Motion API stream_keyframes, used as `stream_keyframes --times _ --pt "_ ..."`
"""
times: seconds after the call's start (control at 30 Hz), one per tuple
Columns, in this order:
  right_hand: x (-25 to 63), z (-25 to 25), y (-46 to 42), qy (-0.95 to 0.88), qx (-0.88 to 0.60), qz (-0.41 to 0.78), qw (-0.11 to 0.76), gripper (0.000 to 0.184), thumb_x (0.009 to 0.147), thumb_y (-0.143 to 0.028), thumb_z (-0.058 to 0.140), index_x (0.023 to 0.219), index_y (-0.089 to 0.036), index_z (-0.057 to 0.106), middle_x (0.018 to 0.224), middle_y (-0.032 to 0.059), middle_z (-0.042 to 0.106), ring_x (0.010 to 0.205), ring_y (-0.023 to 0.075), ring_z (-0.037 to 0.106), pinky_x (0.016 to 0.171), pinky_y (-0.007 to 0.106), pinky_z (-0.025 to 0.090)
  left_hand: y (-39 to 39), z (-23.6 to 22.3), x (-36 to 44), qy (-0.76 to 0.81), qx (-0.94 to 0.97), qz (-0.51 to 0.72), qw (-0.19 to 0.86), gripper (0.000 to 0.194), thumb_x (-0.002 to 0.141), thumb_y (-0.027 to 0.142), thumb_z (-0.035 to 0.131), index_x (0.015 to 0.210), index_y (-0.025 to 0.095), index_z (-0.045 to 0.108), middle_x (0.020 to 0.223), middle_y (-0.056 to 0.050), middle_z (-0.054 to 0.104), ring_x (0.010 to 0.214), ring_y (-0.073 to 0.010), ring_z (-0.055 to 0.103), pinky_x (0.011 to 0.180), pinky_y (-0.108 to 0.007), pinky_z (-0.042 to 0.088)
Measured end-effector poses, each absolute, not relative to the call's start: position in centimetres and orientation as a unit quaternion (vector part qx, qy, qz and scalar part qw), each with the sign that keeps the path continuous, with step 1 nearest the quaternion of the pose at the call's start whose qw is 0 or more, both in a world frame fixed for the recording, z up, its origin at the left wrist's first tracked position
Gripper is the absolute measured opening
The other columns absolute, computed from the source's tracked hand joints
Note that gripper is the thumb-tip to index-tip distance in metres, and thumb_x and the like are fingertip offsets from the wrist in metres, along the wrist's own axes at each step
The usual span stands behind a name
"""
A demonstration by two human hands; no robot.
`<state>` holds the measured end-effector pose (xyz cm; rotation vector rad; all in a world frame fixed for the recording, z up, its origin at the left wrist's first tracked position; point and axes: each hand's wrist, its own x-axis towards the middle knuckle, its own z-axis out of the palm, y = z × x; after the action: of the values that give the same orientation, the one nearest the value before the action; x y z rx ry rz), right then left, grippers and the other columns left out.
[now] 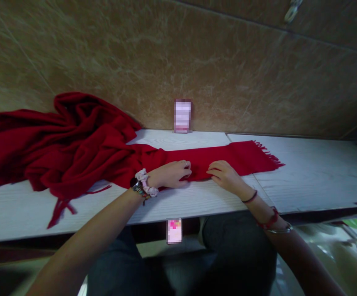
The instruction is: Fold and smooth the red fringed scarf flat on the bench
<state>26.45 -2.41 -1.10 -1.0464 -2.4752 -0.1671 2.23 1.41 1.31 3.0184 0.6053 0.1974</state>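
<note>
A long red scarf point(209, 154) with a fringed end lies along the white wood-grain surface. Its right part is laid in a flat narrow strip, while the left part is heaped in loose folds. My left hand point(174, 174), with a ring and a scrunchie and bracelets at the wrist, rests on the strip, its fingers curled on the near edge. To its right, my right hand point(224, 176) has its fingers bent together at the same near edge. A short gap of scarf shows between the hands. The fingertips are partly hidden.
A phone-like upright object point(182, 116), its face pixelated, leans against the brown marbled wall point(153, 61). Below the surface's front edge is another small pixelated patch point(174, 231). My legs point(240, 250) are under the edge. A pale hanging object point(292, 11) is at the upper right.
</note>
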Motion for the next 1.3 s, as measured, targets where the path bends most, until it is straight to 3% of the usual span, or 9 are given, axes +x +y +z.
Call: stream_keyframes --times 0.1,0.27,0.53,0.7,0.9,1.03,1.1,1.2,1.3 --pt "26.4 -1.5 -2.4 -0.898 -0.382 -0.059 0.212 0.024 0.082 -0.015 0.050 0.100 -0.018 0.066 0.106 0.0102 0.062 0.107 0.0225 0.051 0.092 0.043 0.041 1.2 1.6 2.4 0.181 0.981 0.066 0.017 0.009 0.078 0.024 0.051 0.072 0.017 0.053 0.085 -0.004 0.051 0.076 -0.0155 0.049 0.071 -0.026 0.040" --pt "26.5 -2.4 -2.3 -0.909 -0.395 -0.009 0.135 0.039 0.087 -0.017 0.043 0.124 -0.023 0.050 0.134 0.0104 0.045 0.124 0.0208 0.039 0.101 0.046 0.033 0.8 1.8 2.5 0.174 0.983 0.048 0.022 0.005 0.075 0.014 0.051 0.075 0.020 0.050 0.076 0.000 0.052 0.067 -0.0144 0.049 0.060 -0.025 0.037" --pt "26.5 -2.2 -2.2 -0.906 -0.404 0.012 0.126 0.043 0.089 -0.019 0.039 0.131 -0.027 0.040 0.140 0.0076 0.036 0.130 0.0198 0.029 0.104 0.050 0.026 1.0 2.8 2.0 0.201 0.977 0.062 0.042 0.016 0.072 0.009 0.048 0.083 0.019 0.054 0.077 -0.001 0.057 0.069 -0.0144 0.052 0.063 -0.025 0.038" --pt "26.7 -2.3 -2.2 -0.902 -0.416 0.020 0.112 0.042 0.090 -0.021 0.038 0.132 -0.027 0.040 0.140 0.0078 0.036 0.130 0.0207 0.029 0.104 0.051 0.025 1.6 2.4 1.4 0.215 0.974 0.044 0.063 0.015 0.073 0.015 0.051 0.087 0.019 0.056 0.077 -0.001 0.056 0.070 -0.0147 0.052 0.064 -0.024 0.038" --pt "26.9 -2.3 -2.3 -0.907 -0.406 0.039 0.101 0.040 0.092 -0.030 0.035 0.132 -0.027 0.040 0.141 0.0069 0.035 0.132 0.0206 0.023 0.105 0.052 0.020 1.7 1.6 1.9 0.195 0.971 0.070 0.123 0.030 0.082 0.043 0.051 0.101 0.021 0.057 0.105 -0.005 0.051 0.099 -0.0177 0.048 0.089 -0.029 0.034" --pt "26.6 -1.9 -2.5 -0.905 -0.412 0.049 0.098 0.040 0.094 -0.032 0.029 0.131 -0.027 0.041 0.140 0.0054 0.037 0.132 0.0198 0.024 0.106 0.050 0.020 2.0 1.2 2.2 0.229 0.961 0.076 0.134 0.032 0.091 0.038 0.034 0.096 0.018 0.059 0.103 -0.006 0.052 0.100 -0.0150 0.047 0.093 -0.028 0.033" --pt "26.4 -1.9 -2.6 -0.899 -0.424 0.037 0.103 0.042 0.093 -0.033 0.029 0.133 -0.023 0.039 0.140 0.0076 0.036 0.132 0.0205 0.024 0.106 0.049 0.020 2.3 0.8 2.2 0.258 0.956 0.077 0.116 0.033 0.090 0.039 0.036 0.098 0.016 0.058 0.107 -0.008 0.052 0.103 -0.0165 0.047 0.095 -0.030 0.032" --pt "26.4 -2.0 -2.6 -0.887 -0.450 0.022 0.100 0.052 0.090 -0.037 0.036 0.137 -0.015 0.031 0.142 0.0119 0.033 0.132 0.0226 0.023 0.106 0.048 0.020 2.4 0.0 2.0 0.313 0.943 0.041 0.105 0.053 0.082 0.053 0.046 0.121 0.017 0.046 0.131 -0.013 0.039 0.122 -0.0252 0.034 0.101 -0.043 0.024" --pt "26.5 -2.0 -2.8 -0.887 -0.457 0.028 0.068 0.057 0.089 -0.044 0.036 0.139 -0.017 0.027 0.143 0.0119 0.029 0.132 0.0244 0.022 0.105 0.050 0.020 2.2 -0.3 1.9 0.354 0.927 -0.028 0.124 0.077 0.078 0.066 0.039 0.138 0.021 0.022 0.147 -0.013 0.014 0.134 -0.0313 0.009 0.103 -0.054 0.010"
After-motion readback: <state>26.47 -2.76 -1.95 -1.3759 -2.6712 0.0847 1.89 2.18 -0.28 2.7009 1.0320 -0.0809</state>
